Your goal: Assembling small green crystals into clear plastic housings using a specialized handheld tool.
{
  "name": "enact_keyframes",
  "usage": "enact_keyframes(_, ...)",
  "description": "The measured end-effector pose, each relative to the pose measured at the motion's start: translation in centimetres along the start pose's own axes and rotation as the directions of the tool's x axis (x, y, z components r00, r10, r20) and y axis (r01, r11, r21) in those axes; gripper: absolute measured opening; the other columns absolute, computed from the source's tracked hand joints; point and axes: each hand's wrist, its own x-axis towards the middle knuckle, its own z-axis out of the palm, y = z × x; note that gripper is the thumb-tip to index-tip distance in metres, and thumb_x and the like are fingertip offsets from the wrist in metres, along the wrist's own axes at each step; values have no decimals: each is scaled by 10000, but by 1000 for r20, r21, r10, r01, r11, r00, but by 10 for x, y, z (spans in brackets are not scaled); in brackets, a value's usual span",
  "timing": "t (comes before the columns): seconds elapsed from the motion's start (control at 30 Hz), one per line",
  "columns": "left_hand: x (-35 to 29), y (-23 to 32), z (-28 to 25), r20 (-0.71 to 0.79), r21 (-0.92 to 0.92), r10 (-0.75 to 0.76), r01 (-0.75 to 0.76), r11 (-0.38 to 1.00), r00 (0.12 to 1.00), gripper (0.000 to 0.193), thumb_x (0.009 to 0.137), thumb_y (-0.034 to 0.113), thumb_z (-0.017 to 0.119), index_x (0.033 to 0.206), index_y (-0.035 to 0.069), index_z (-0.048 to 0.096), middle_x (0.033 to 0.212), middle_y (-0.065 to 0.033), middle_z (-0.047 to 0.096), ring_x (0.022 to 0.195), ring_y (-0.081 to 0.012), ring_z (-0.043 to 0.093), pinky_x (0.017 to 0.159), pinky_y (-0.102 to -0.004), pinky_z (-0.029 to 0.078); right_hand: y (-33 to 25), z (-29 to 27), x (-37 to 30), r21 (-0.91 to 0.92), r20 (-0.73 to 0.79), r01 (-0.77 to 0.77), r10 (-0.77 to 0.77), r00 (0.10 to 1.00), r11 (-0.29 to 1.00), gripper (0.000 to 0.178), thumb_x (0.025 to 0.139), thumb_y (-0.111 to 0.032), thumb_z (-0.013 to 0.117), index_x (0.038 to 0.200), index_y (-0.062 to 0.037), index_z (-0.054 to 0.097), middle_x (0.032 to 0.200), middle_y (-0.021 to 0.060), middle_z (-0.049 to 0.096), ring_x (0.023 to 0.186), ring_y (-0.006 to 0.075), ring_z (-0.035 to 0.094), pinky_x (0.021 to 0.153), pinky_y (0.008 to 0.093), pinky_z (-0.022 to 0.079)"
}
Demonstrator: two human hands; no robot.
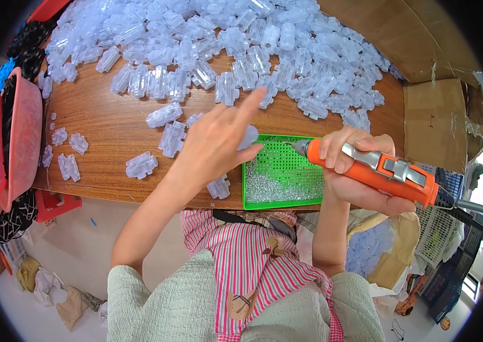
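My right hand [361,165] is wrapped round an orange power screwdriver [390,175] with a silver lever along its side. The tool's dark tip points left, over the far edge of a green perforated tray [245,191] of small silver screws [278,189]. My left hand [218,134] reaches across the table, index finger stretched toward a clear plastic housing [266,91] at the near edge of the pile. Its thumb is spread apart over the tray's left side. Between thumb and index shows part of another clear piece [248,137]; whether the hand touches it I cannot tell.
Clear plastic housings [196,34] heap over the far side of the wooden table [104,131], with several loose ones nearer. Pink and red baskets [25,137] stand at the left. Cardboard [435,122] walls the right; below it sits a sack of bluish pieces [404,251].
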Motion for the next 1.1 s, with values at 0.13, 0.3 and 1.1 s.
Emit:
enact_keyframes(0.13, 11, 2, 30, 113, 265, 125, -151, 952, 986, 962, 646, 339, 818, 1455, 133, 341, 866, -47, 599, 822, -232, 551, 752, -362, 430, -3, -4, -4, -22, -45, 2, -3, 999, 1000, 1069, 612, -955, 384, 1002, 28, 542, 614, 98, 545, 538, 192, 535, 484, 326, 457)
enact_keyframes(0.3, -3, -5, 53, 67, -15, -13, 14, 1000, 998, 1010, 637, 297, 837, 1473, 134, 294, 970, -82, 635, 937, -255, 603, 832, -376, 445, -8, -1, -7, -48, -62, -54, 51, 997, 997, 987, 648, -929, 424, 998, -18, 568, 601, 62, 529, 561, 180, 528, 519, 296, 428)
enact_keyframes(1.1, -19, -13, 59, 36, -543, -184, 174, 822, 982, 947, 684, 29, 778, 1469, 119, 257, 1092, -163, 654, 1019, -342, 639, 860, -398, 521, 46, 14, -7, -7, 23, -175, 175, 984, 985, 826, 723, -756, 614, 929, 43, 564, 725, 113, 577, 604, 179, 553, 573, 266, 456)
